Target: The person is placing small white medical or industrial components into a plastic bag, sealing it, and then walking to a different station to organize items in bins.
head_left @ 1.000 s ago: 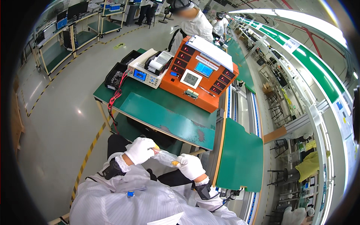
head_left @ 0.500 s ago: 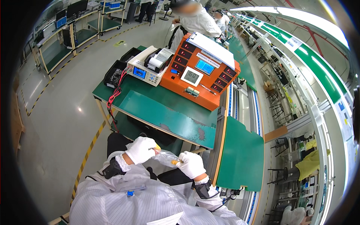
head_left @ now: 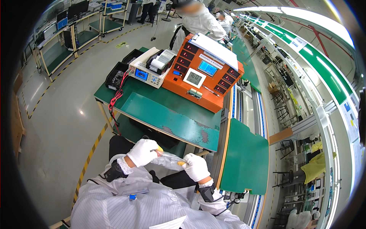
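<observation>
A clear plastic bag (head_left: 167,160) spans the space above the person's lap (head_left: 177,181): the white-gloved left hand (head_left: 143,152) pinches one end, the white-gloved right hand (head_left: 196,168) the other. Beyond stands a green-topped workbench (head_left: 167,118) bearing an orange instrument box (head_left: 195,65) and a white benchtop meter (head_left: 152,78).

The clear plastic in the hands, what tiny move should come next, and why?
Maybe a gentle pull apart to smooth it: the clear plastic looks wrinkled, and the left hand and right hand grip it at opposite sides, so a small tug could probably flatten it.
</observation>
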A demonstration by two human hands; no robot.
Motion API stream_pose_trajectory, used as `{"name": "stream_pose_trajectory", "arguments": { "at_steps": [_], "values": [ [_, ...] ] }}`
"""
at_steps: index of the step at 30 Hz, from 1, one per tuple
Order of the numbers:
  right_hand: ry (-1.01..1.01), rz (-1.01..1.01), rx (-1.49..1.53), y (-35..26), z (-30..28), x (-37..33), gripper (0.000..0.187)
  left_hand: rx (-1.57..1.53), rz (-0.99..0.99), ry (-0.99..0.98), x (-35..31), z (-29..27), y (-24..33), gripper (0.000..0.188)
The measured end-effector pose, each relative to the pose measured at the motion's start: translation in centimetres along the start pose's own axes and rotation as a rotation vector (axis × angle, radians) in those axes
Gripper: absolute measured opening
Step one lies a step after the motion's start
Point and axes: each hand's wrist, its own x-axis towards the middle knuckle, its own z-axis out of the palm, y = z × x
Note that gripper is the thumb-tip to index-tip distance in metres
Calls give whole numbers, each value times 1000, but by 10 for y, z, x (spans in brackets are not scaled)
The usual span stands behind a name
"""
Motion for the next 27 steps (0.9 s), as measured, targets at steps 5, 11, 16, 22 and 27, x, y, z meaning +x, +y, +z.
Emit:
{"name": "stream_pose_trajectory", "arguments": {
  "at_steps": [5,11,16,22,27],
  "values": [
    [-76,41,87,-2,-5,-1,17,31,5,-9,1,-4,2,14],
    [130,7,187,3,-16,-4,14,283,-21,-21,-1,-13,-4,14],
    [267,123,485,9,-37,-9,13,535,-157,-57,-16,-20,-23,12],
    [378,340,1081,5,-50,-12,14,-23,-237,118,-11,-31,-25,13],
    [390,384,1226,8,-37,-14,12,-652,-464,85,-4,-25,-16,10]
  ]
}}
